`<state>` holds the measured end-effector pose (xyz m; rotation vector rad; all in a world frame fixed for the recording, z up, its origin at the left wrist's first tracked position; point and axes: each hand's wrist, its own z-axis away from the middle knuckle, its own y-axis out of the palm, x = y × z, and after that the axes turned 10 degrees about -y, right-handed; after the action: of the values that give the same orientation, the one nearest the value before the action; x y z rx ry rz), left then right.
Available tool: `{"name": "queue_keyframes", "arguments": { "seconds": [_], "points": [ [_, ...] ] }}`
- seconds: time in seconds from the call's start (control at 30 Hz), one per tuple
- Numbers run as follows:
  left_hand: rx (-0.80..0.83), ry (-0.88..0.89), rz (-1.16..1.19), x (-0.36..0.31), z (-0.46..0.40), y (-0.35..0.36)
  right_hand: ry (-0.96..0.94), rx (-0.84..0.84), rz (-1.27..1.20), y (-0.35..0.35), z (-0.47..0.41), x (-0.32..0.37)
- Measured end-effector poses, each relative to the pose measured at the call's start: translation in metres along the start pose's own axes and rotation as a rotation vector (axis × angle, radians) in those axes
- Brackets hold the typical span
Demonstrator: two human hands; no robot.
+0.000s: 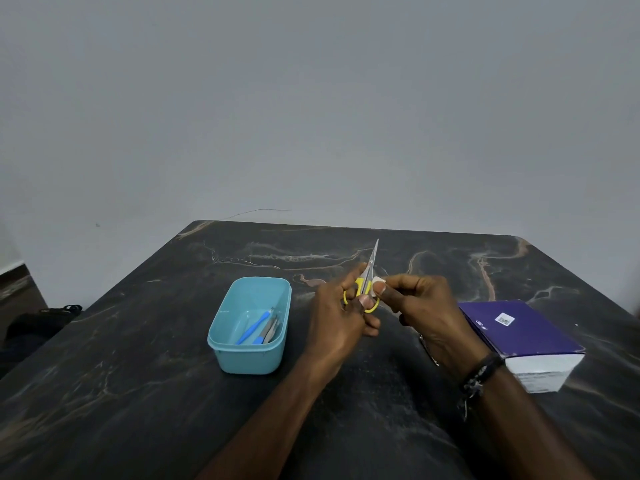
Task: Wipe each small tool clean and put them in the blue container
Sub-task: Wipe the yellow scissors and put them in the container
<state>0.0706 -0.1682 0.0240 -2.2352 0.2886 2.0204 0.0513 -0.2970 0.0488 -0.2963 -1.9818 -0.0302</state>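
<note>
I note the left hand (337, 317) in a closed grip on the yellow-handled scissors (367, 282), blades up, above the surface (138, 393). Right hand (420, 308) pinches a white wipe (377, 280) against them. Blue container (250, 325) (several tools inside) stands just left.

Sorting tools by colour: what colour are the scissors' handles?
Yellow; the scissors' handles show best in the head view.

two bare forearms, no sleeves in view, left hand (341, 315) bare, no rings visible, right hand (427, 311) bare, dark beaded wristband (479, 374) on right wrist, small metal charm hanging off it, short trimmed fingernails
</note>
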Motion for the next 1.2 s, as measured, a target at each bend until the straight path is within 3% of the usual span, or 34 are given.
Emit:
{"name": "queue_keyframes", "arguments": {
  "seconds": [0.27, 0.87, 1.07, 1.2],
  "points": [
    [0.056, -0.063, -0.046, 0.0, 0.001, 0.002, 0.135, -0.104, -0.09, -0.003, -0.002, -0.005],
    [-0.017, -0.021, -0.064, -0.01, 0.01, 0.006, 0.063, -0.021, -0.05, 0.0, -0.003, -0.01],
    [0.044, 0.016, -0.041, -0.012, 0.015, 0.009, 0.044, -0.12, -0.162, -0.001, -0.005, -0.01],
    [0.037, 0.029, -0.036, -0.011, 0.015, 0.009, 0.096, -0.099, -0.168, -0.001, -0.006, -0.015]
  ]
}}
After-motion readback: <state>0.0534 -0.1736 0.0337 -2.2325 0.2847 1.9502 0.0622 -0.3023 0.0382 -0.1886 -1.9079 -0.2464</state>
